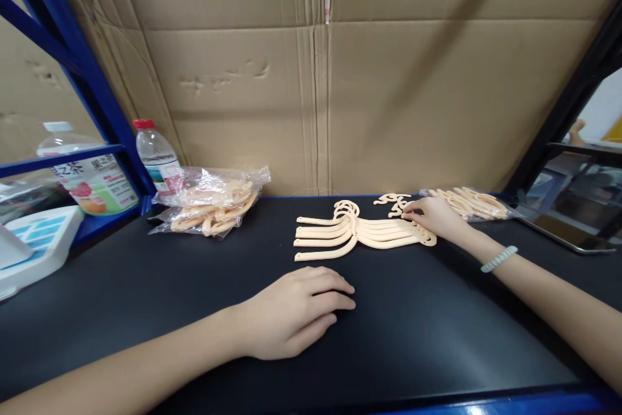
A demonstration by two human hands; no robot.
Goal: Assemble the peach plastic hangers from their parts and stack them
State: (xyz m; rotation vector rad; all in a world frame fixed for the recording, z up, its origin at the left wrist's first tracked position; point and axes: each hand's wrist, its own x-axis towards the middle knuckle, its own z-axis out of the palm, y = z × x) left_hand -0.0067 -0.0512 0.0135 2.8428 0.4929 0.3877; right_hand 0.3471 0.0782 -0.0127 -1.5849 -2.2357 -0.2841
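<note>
My left hand (296, 311) lies palm down on the black tabletop, fingers loosely spread, holding nothing. A row of cream plastic hanger arms (325, 241) is laid out beyond it, with a matching row of curved arms (389, 234) to the right. Several curved hanger hooks (346, 209) overlap at the top between the two rows. My right hand (437, 217) reaches over the right row's outer ends, thumb and fingertips pinched at a small pile of S-shaped cream pieces (391, 199). One small hook piece seems to be at the fingertips, partly hidden.
Clear bags of cream parts (214, 204) lie at the back left, beside a red-capped bottle (158, 156). Another bag of parts (469, 202) sits behind my right hand, near a flat dark-screened device (558, 234). A cardboard wall (243, 91) closes the back; blue frame posts flank it.
</note>
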